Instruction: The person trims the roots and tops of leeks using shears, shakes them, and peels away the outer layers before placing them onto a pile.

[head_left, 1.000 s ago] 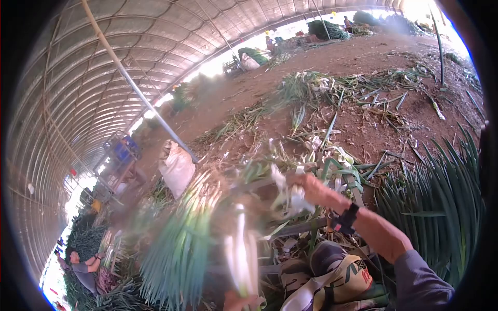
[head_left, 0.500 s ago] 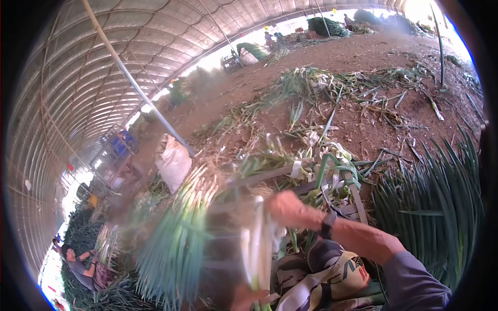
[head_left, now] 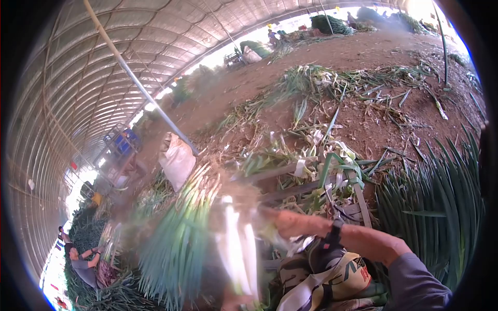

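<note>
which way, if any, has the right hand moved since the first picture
Yes: the right hand has moved lower and slightly left in view, judged against the leaning pole.

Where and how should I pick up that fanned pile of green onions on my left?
Grip the pile by its pale stalks, coming from above: they lie close together there, while the green leaves spread wide. The sack sits right by the root end, so I'd keep just short of it.

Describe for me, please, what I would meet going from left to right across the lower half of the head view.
Another worker, spread bundle of green onions, white stalks, right hand, dark wristband, upright green leaves.
</note>
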The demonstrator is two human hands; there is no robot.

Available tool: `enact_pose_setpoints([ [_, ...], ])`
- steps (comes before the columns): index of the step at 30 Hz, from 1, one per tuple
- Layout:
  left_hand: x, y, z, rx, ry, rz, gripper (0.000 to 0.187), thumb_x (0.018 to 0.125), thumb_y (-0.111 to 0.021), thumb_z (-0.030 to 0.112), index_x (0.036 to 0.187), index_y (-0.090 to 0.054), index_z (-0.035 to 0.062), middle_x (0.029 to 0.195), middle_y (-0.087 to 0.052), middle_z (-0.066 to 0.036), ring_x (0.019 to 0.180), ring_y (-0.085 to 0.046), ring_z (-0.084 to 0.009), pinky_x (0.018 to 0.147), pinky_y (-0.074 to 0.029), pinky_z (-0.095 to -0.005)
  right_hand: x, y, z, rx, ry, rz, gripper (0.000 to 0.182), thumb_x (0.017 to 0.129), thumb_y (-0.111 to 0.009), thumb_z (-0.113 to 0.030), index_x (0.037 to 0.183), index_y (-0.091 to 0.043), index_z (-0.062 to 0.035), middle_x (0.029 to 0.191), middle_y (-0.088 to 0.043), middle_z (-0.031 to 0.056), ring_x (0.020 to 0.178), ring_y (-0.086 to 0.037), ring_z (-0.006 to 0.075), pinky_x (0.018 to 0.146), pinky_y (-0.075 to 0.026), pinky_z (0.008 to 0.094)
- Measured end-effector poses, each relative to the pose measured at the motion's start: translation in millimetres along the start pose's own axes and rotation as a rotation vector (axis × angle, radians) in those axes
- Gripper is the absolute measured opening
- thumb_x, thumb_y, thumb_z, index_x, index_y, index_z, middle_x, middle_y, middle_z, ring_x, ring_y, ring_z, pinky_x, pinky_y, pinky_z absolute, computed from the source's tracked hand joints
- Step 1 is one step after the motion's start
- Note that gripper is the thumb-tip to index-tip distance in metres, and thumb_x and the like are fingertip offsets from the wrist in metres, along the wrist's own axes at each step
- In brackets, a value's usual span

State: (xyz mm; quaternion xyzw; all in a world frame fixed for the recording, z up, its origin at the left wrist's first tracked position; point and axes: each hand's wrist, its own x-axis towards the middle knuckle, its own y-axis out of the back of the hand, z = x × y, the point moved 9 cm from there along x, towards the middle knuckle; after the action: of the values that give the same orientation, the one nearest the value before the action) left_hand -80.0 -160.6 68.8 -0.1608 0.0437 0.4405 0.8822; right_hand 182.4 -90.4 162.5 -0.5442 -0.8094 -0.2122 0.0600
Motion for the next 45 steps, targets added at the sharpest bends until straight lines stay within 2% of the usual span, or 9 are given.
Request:
enact_pose_setpoints([
  [4,-21,-30,-10,-0.144,0.120,0.077,0.107,0.094,-0.070,0.014,0.159,0.015,0.0094,0.114,-0.068,-0.024,0.099,-0.069,-0.0409,0.092,-0.054,-0.0607,24,-49,67,0.072,0.203,0.000,0.027,0.087,-0.058,-0.004,0.114,-0.063,0.0020,0.102,-0.067,0.0140,0.082,-0.063,0.0256,0.076,-0.054,0.0345],
  [10,17,-25,-26,0.088,0.110,-0.123,0.060,0.068,-0.085,0.019,0.119,-0.060,-0.0031,0.097,-0.072,-0.015,0.084,-0.072,-0.0270,0.074,-0.059,-0.0399,39,-21,54,0.364,0.198,0.170,0.055,0.093,-0.062,-0.013,0.141,-0.036,-0.0060,0.135,-0.046,0.0133,0.120,-0.046,0.0200,0.099,-0.042,0.0351],
  [18,-66,-25,7,-0.087,0.024,0.197,0.042,0.092,-0.068,0.007,0.131,-0.058,-0.0038,0.127,-0.064,-0.024,0.111,-0.066,-0.0380,0.086,-0.059,-0.0499,40,178,-36,-1.523,-0.003,0.594,0.021,0.084,-0.061,-0.006,0.103,-0.068,-0.0037,0.096,-0.069,0.0111,0.081,-0.067,0.0194,0.067,-0.054,0.0340],
  [23,-70,-22,33,-0.174,0.070,0.357,0.059,0.089,-0.070,0.006,0.141,-0.044,-0.0058,0.112,-0.068,-0.023,0.111,-0.066,-0.0351,0.095,-0.055,-0.0512,33,256,-75,-0.457,0.013,0.917,0.020,0.083,-0.056,0.001,0.097,-0.070,-0.0017,0.076,-0.069,0.0119,0.064,-0.068,0.0239,0.053,-0.054,0.0357],
  [25,-51,-42,76,0.098,-0.101,0.432,0.059,0.086,-0.072,0.018,0.134,-0.051,-0.0075,0.105,-0.069,-0.026,0.107,-0.067,-0.0394,0.088,-0.056,-0.0499,51,168,-47,-1.785,0.132,0.214,0.020,0.084,-0.059,-0.001,0.101,-0.069,-0.0070,0.096,-0.069,0.0093,0.076,-0.069,0.0221,0.057,-0.054,0.0347],
  [26,-27,-1,46,0.213,-0.091,0.470,0.057,0.068,-0.083,0.008,0.120,-0.061,-0.0030,0.098,-0.071,-0.011,0.086,-0.070,-0.0216,0.081,-0.056,-0.0356,49,149,-49,-1.619,0.137,0.156,0.020,0.086,-0.061,-0.003,0.104,-0.066,-0.0069,0.092,-0.067,0.0087,0.072,-0.067,0.0207,0.056,-0.054,0.0343],
  [34,-4,-10,60,1.113,-0.082,0.788,0.060,0.064,-0.086,0.028,0.103,-0.054,-0.0038,0.086,-0.070,-0.023,0.081,-0.072,-0.0375,0.074,-0.058,-0.0458,9,-2,-125,-1.043,0.670,0.110,0.030,0.090,-0.068,-0.019,0.118,-0.061,-0.0108,0.087,-0.057,0.0081,0.066,-0.060,0.0190,0.047,-0.052,0.0286],
  [40,7,-39,38,1.112,-0.083,0.719,0.060,0.065,-0.082,0.033,0.103,-0.051,-0.0028,0.085,-0.069,-0.026,0.081,-0.068,-0.0469,0.075,-0.055,-0.0521,11,-40,-97,-0.949,0.296,0.021,0.038,0.089,-0.071,-0.034,0.111,-0.060,-0.0047,0.082,-0.059,0.0095,0.066,-0.062,0.0277,0.053,-0.054,0.0394],
  [45,13,-48,11,1.135,-0.105,0.679,0.058,0.068,-0.079,0.033,0.106,-0.052,-0.0022,0.091,-0.069,-0.026,0.086,-0.068,-0.0469,0.078,-0.054,-0.0530,14,-32,-95,-1.287,0.537,0.065,0.018,0.070,-0.063,-0.003,0.086,-0.057,-0.0023,0.072,-0.054,0.0076,0.059,-0.060,0.0202,0.045,-0.050,0.0331],
])
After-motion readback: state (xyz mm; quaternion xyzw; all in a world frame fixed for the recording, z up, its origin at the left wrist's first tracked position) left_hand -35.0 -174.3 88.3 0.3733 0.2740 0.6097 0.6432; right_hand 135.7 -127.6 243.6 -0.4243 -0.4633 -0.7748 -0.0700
